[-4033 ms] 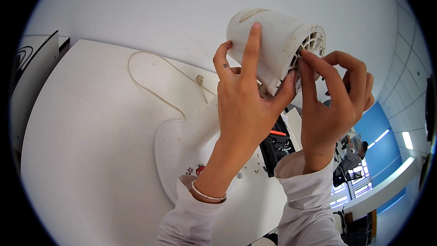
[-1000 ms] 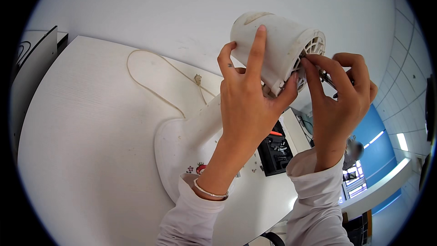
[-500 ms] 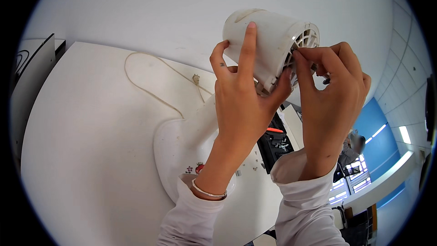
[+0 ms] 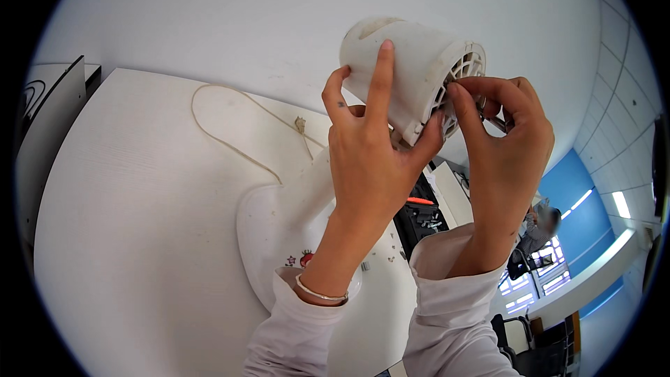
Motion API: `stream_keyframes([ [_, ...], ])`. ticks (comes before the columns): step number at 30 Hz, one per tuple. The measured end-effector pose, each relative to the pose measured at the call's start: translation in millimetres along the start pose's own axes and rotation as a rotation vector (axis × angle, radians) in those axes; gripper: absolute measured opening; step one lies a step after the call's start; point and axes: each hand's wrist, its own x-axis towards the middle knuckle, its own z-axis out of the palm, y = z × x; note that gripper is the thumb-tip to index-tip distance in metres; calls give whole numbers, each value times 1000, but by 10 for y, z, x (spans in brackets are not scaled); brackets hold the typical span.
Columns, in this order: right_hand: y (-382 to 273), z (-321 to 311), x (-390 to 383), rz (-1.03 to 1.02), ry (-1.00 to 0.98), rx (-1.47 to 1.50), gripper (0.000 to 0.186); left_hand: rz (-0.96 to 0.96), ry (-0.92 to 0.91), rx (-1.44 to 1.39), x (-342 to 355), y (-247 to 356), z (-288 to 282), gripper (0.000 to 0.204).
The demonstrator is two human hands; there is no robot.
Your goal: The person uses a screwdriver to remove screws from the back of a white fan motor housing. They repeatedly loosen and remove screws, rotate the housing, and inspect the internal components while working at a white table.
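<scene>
The white, drum-shaped motor housing of a desk fan (image 4: 419, 63) is tilted in front of me, atop a white stand (image 4: 307, 192). My left hand (image 4: 366, 153) wraps round it from below, fingers over its side and thumb near the slotted end grille (image 4: 469, 65). At that grille my right hand (image 4: 509, 146) is closed in a pinch, thumb and forefinger together. Whatever small thing sits between those fingertips is hidden; a bit of dark metal shows under the curled fingers. The fan's rounded base (image 4: 262, 237) rests on the table, partly behind my left wrist.
A beige cord (image 4: 209, 141) loops across the white table (image 4: 132, 223) to its plug (image 4: 300, 125). Behind my wrists lie a black tool case (image 4: 419, 222) with an orange-handled tool (image 4: 420, 200) and several small loose parts (image 4: 392, 248). A person (image 4: 541, 230) sits far right.
My right hand has shifted slightly left and down, still pinching at the grille. The housing has tipped a little; my left hand keeps its hold.
</scene>
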Motion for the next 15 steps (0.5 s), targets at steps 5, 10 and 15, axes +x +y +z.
stream_keyframes([
  [5, 20, 34, -31, -3, 41, -10, 8, -1, 2, -17, -2, -7, 2, 81],
  [10, 22, 22, -21, -13, 22, 45, 8, -10, 8, -38, 13, -2, -14, 81],
  [15, 26, 80, -40, -92, 107, -54, 9, -8, 10, -33, 4, 4, 5, 80],
])
